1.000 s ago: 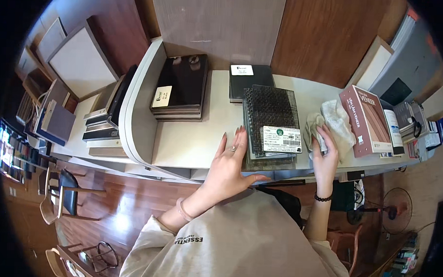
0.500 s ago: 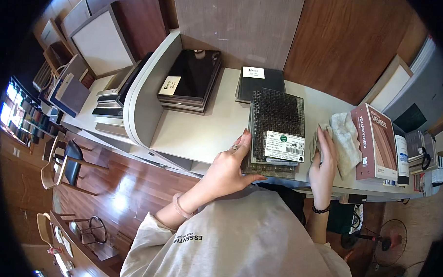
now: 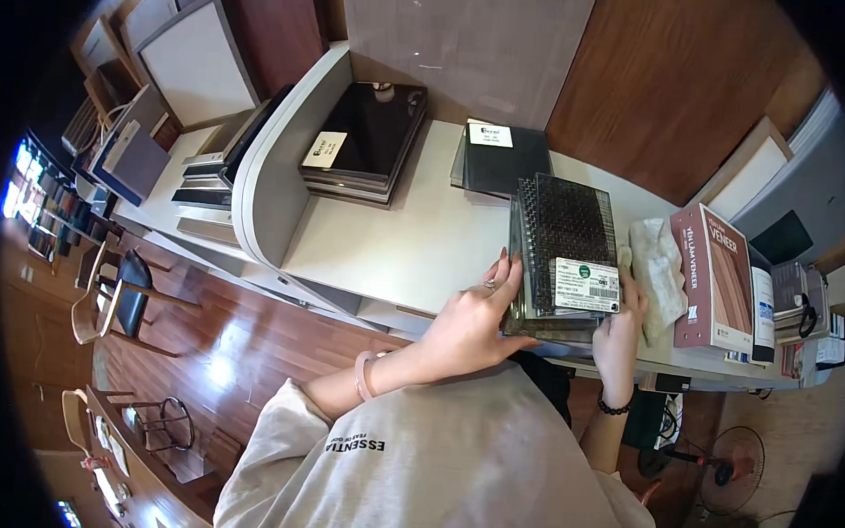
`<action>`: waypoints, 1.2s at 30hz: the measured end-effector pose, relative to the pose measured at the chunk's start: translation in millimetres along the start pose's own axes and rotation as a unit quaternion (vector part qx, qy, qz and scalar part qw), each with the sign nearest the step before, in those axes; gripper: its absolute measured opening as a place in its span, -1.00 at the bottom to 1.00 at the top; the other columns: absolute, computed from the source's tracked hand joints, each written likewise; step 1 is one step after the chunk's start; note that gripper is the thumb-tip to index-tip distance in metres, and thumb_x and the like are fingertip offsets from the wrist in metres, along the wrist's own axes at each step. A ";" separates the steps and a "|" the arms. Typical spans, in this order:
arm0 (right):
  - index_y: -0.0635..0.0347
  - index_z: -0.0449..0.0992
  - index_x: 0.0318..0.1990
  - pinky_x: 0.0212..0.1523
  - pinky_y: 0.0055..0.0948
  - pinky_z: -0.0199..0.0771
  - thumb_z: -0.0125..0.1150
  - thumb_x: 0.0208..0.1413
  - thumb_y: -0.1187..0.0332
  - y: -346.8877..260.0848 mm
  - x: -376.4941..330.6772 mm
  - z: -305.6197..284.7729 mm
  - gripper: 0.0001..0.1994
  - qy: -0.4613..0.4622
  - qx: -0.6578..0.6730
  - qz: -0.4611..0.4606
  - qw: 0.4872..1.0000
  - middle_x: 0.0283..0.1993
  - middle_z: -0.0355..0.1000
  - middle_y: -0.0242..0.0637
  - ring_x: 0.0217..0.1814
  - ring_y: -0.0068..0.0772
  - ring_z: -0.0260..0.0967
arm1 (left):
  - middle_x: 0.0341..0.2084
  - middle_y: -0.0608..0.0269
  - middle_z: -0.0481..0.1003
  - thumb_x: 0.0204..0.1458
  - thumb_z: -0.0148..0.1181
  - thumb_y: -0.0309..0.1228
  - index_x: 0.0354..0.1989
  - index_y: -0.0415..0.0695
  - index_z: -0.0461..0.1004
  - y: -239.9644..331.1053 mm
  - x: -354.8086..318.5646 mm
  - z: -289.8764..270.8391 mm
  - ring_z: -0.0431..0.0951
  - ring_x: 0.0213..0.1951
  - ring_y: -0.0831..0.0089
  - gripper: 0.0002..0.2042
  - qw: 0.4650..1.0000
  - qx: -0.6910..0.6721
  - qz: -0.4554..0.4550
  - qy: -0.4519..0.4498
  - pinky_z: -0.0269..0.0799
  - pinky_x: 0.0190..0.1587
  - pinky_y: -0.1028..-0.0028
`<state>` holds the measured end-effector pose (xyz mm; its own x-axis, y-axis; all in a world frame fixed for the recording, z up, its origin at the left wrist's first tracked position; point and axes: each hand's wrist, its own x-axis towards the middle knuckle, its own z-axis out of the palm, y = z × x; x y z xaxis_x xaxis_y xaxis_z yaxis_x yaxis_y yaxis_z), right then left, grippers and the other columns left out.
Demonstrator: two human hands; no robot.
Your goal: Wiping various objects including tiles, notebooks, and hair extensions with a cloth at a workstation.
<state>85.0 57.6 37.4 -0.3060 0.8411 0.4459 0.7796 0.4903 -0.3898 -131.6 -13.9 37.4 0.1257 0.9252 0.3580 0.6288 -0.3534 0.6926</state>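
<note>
A stack of thin sample panels (image 3: pixel 568 223) lies on the white counter in front of me, its top panel a dark woven mesh with a white label (image 3: pixel 587 285). My left hand (image 3: pixel 481 317) rests along the stack's left edge, fingers stretched out and thumb apart at the front corner. At the right edge, my right hand (image 3: pixel 617 331) has its fingers bent over the panels' side near the label. The panels' edges are slightly uneven on the left. A crumpled pale cloth (image 3: pixel 657 277) lies just right of my right hand.
Behind the stack sit dark panels (image 3: pixel 507 163) with a label. Farther left, glossy black panels (image 3: pixel 371 137) are piled beside a curved white divider (image 3: pixel 275 166). A thick reddish-brown sample book (image 3: pixel 713 274) stands right of the cloth. A fan (image 3: pixel 727 468) is at the lower right.
The panel stack has shifted to the right across the counter, with my left hand following it. My right hand's fingers have gone from stretched out beside the stack to bent over its edge.
</note>
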 end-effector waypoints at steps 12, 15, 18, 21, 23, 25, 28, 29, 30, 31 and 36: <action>0.46 0.45 -0.01 0.32 -0.21 0.03 -0.15 -0.27 0.81 19.4 -7.0 -8.6 -0.47 -0.010 -0.004 0.048 0.999 0.22 0.26 -0.10 0.29 0.01 0.08 | -0.01 -0.52 0.30 -0.25 0.44 -0.15 0.18 -0.52 0.12 12.5 1.3 18.3 0.45 -0.01 -0.15 -0.09 0.998 0.057 0.019 0.033 0.43 0.01 0.24; 0.41 0.46 -0.01 0.33 -0.23 0.01 -0.15 -0.25 0.80 22.5 -7.7 -5.8 -0.46 0.015 0.005 0.049 0.999 0.24 0.26 -0.14 0.30 -0.02 0.08 | 0.01 -0.40 0.34 -0.27 0.45 -0.08 0.18 -0.49 0.13 14.1 6.8 -1.8 0.44 0.00 -0.14 -0.06 0.998 0.056 0.028 -0.005 0.41 0.04 0.24; 0.37 0.47 -0.01 0.33 -0.23 0.00 -0.15 -0.24 0.79 22.5 -7.9 -5.3 -0.46 0.021 0.002 0.046 0.999 0.24 0.26 -0.15 0.30 -0.03 0.08 | 0.06 -0.40 0.27 -0.27 0.44 -0.03 0.19 -0.50 0.07 8.9 37.9 -42.5 0.40 0.01 -0.11 -0.02 0.989 0.030 -0.145 -0.007 0.39 0.04 0.21; 0.34 0.49 -0.01 0.33 -0.23 0.00 -0.15 -0.24 0.79 19.8 -11.2 -4.4 -0.46 0.023 0.006 0.037 0.999 0.25 0.26 -0.17 0.31 -0.04 0.08 | 0.06 -0.41 0.26 -0.35 0.46 0.05 0.19 -0.50 0.05 -51.1 72.2 -40.3 0.38 0.04 -0.11 0.07 0.979 0.101 -0.031 0.172 0.35 0.07 0.21; 0.31 0.51 -0.02 0.33 -0.23 0.01 -0.14 -0.23 0.79 21.4 -8.5 -2.6 -0.47 0.028 0.008 0.031 0.999 0.25 0.26 -0.17 0.32 -0.05 0.08 | 0.09 -0.38 0.23 -0.45 0.52 0.04 0.18 -0.49 0.04 -81.4 87.9 -35.0 0.35 0.07 -0.14 0.12 0.955 0.260 -0.034 0.141 0.35 0.06 0.22; 0.31 0.51 -0.04 0.33 -0.22 0.00 -0.14 -0.22 0.79 21.9 -6.7 -1.9 -0.48 0.035 0.008 0.030 0.999 0.24 0.27 -0.18 0.31 -0.06 0.08 | 0.06 -0.36 0.27 -0.49 0.54 0.01 0.15 -0.49 0.09 -91.2 104.9 -39.6 0.38 0.05 -0.12 0.10 0.969 0.205 -0.060 0.121 0.36 0.05 0.23; 0.31 0.53 -0.06 0.33 -0.22 -0.01 -0.14 -0.20 0.78 24.6 -10.4 -1.0 -0.50 0.043 0.010 0.034 0.998 0.23 0.28 -0.18 0.31 -0.06 0.09 | 0.01 -0.32 0.35 -0.57 0.58 -0.03 0.09 -0.49 0.18 -91.7 116.0 -49.5 0.42 0.02 -0.08 0.05 0.986 0.092 -0.117 0.072 0.39 0.02 0.26; 0.30 0.49 -0.01 0.34 -0.23 -0.02 -0.15 -0.19 0.78 26.4 -11.2 -1.3 -0.48 0.039 0.007 0.026 0.999 0.24 0.27 -0.16 0.32 -0.07 0.08 | -0.08 -0.28 0.40 -0.57 0.59 -0.06 0.01 -0.48 0.25 -90.6 117.5 -53.8 0.46 -0.04 -0.06 -0.02 0.986 0.094 -0.119 0.063 0.41 -0.02 0.27; 0.30 0.45 0.04 0.35 -0.25 -0.04 -0.17 -0.19 0.78 28.0 -11.8 -1.7 -0.45 0.035 0.005 0.018 0.999 0.24 0.25 -0.14 0.33 -0.08 0.07 | -0.16 -0.24 0.45 -0.58 0.60 -0.09 -0.07 -0.47 0.31 -89.4 118.4 -58.0 0.50 -0.10 -0.03 -0.10 0.986 0.097 -0.122 0.053 0.43 -0.06 0.28; 0.29 0.40 0.09 0.36 -0.26 -0.06 -0.19 -0.18 0.78 29.1 -11.5 -1.6 -0.42 0.030 0.003 0.009 0.999 0.25 0.24 -0.12 0.34 -0.10 0.06 | -0.24 -0.21 0.51 -0.59 0.60 -0.12 -0.15 -0.46 0.38 -89.9 119.1 -61.5 0.54 -0.15 0.00 -0.17 0.986 0.100 -0.125 0.045 0.45 -0.09 0.29; 0.29 0.42 0.07 0.36 -0.25 -0.06 -0.19 -0.18 0.77 24.1 -10.6 -4.6 -0.43 0.029 0.001 0.035 0.999 0.25 0.25 -0.15 0.34 -0.10 0.07 | -0.43 -0.06 0.57 -0.50 0.60 -0.20 -0.27 -0.43 0.47 -104.1 121.1 -67.9 0.61 -0.34 0.24 -0.35 0.979 0.112 -0.166 0.045 0.47 -0.19 0.41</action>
<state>109.6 59.4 27.0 -0.2184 0.8589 0.4632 0.7969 0.4309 -0.4233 -233.9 125.6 51.1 -0.1757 0.9645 0.1972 0.7771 0.0129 0.6292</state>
